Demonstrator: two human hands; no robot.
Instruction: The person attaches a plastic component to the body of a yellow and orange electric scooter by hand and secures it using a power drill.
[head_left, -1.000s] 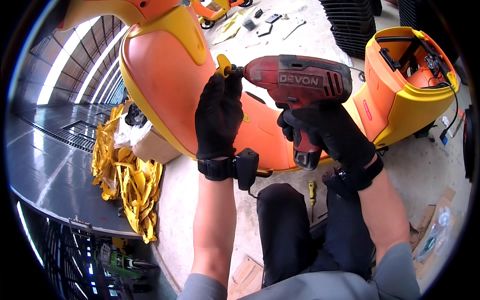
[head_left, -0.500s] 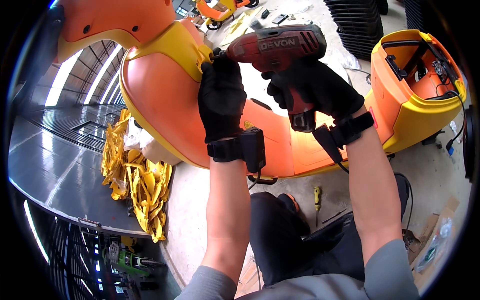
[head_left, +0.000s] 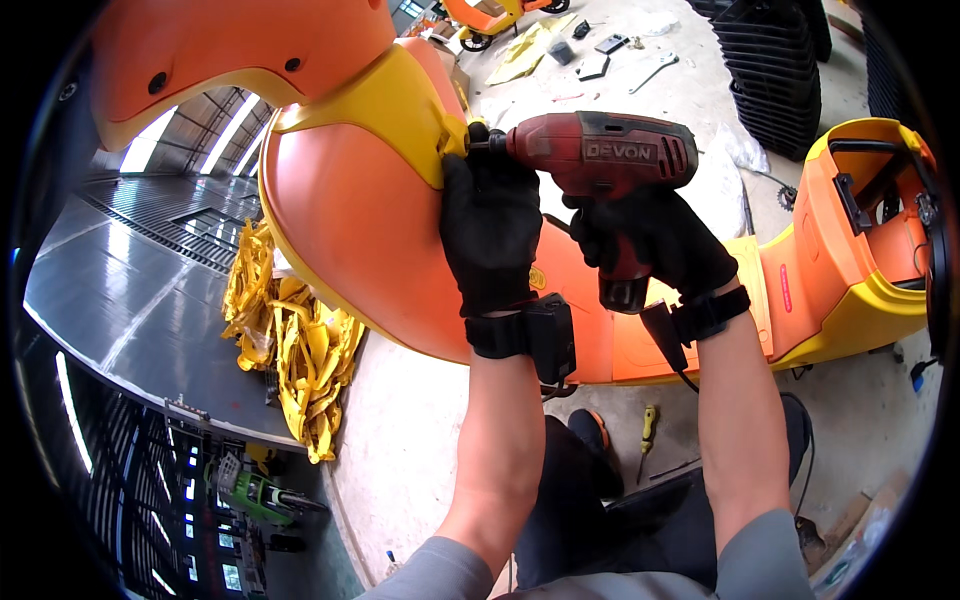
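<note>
My right hand (head_left: 665, 240), in a black glove, grips a dark red cordless power screwdriver (head_left: 610, 152) by its handle. The tool lies nearly level, its bit pointing left at a small yellow hook-shaped part (head_left: 454, 136) on the scooter's yellow front trim (head_left: 385, 110). My left hand (head_left: 490, 230), gloved too, is closed beside the bit and the hook. What its fingers pinch is hidden. Behind my hands curves the orange front panel (head_left: 340, 210) of the scooter body.
The scooter's open orange and yellow rear (head_left: 850, 220) is at the right. Yellow plastic parts (head_left: 300, 350) are heaped at left. Stacked black trays (head_left: 770, 85) stand at the far right. A yellow-handled screwdriver (head_left: 649, 430) lies near my feet, and a wrench (head_left: 655, 72) on the far floor.
The whole scene has shifted right and down in the view, as my head moved. The power screwdriver looks more level, its bit still at the yellow hook. Both hands keep their closed grips.
</note>
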